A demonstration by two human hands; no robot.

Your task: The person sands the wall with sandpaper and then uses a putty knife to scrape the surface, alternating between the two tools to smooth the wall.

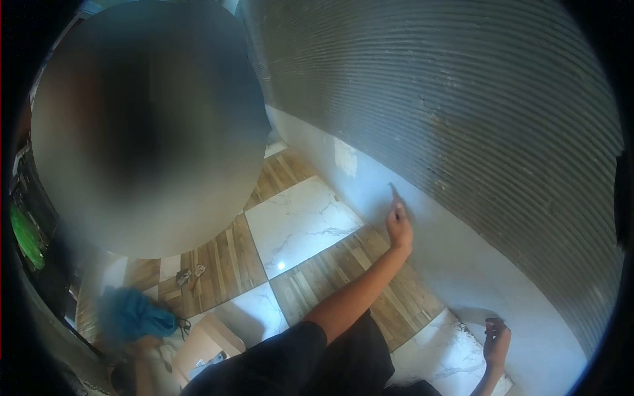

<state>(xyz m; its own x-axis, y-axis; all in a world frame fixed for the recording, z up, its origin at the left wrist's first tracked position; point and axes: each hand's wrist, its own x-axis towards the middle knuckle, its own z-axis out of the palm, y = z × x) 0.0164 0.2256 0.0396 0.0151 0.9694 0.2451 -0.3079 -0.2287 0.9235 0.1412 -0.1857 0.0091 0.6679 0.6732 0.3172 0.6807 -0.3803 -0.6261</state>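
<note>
My left hand (399, 230) reaches out beside the lower wall, its fingers closed around a thin, pointed, stick-like thing (394, 192). The tip of that thing is against or very near the smooth pale strip (456, 241) at the foot of the wall; its exact kind is too small to tell. Lower right, my right hand (496, 340) is close to the same strip and casts a shadow on it. Its fingers are curled, and whatever may be in them is hard to see. Above the strip, the wall carries grey combed ridges (462, 119).
Wood-look and white marble-look tiles (304, 221) cover the floor. At lower left are a teal cloth (139, 313), an open cardboard box (206, 343) and small scraps (191, 274). A green object (26, 236) stands at the far left. A large blur hides the upper left.
</note>
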